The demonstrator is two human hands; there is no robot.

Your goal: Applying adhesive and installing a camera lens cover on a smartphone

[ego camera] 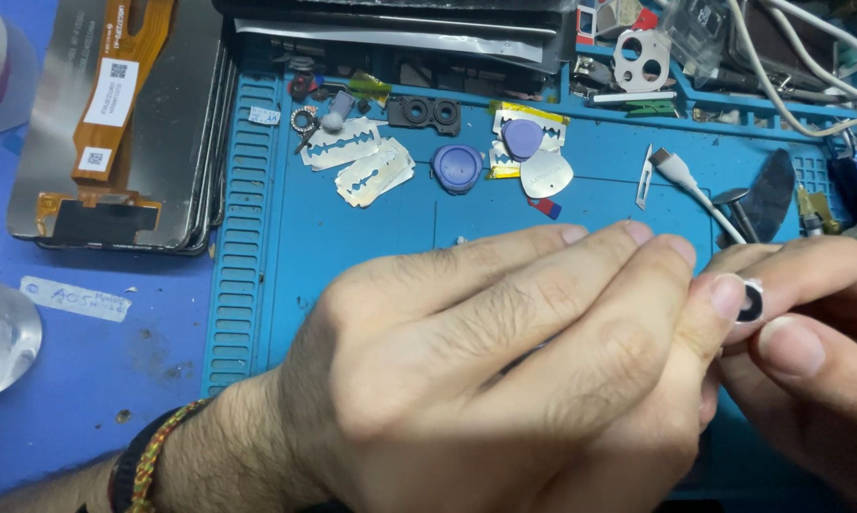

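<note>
The left hand (485, 370) fills the lower middle of the head view, its back turned up and its fingers stretched toward the right, so nearly everything beneath it is hidden. The right hand (809, 332) comes in from the right edge and is cut off there; only a few fingers and the thumb show. Between the two hands sits a small dark ring-shaped part (751, 302), pressed against a fingertip of the left hand and held in a narrow grip by the fingertips of both hands — whether it has a glass centre or a sticky backing is too small to tell. It is held above the blue work mat (371, 228), at the right of the view, just below the white cable (690, 185).

The mat lies on a blue table (86, 380). Well apart from the hands, near the mat's far edge, lie two razor blades (362, 161), a round purple piece (457, 168), a purple pick (521, 139) and a grey pick (546, 175) on crumpled foil, and a thin metal blade (644, 178). A stack of phone screens (124, 123) with an orange flex strip rests at the left, partly cut off by the top edge. The far right corner is a tangle of cables and small tools — hard to separate. A woven wristband (153, 456) shows on the left wrist.
</note>
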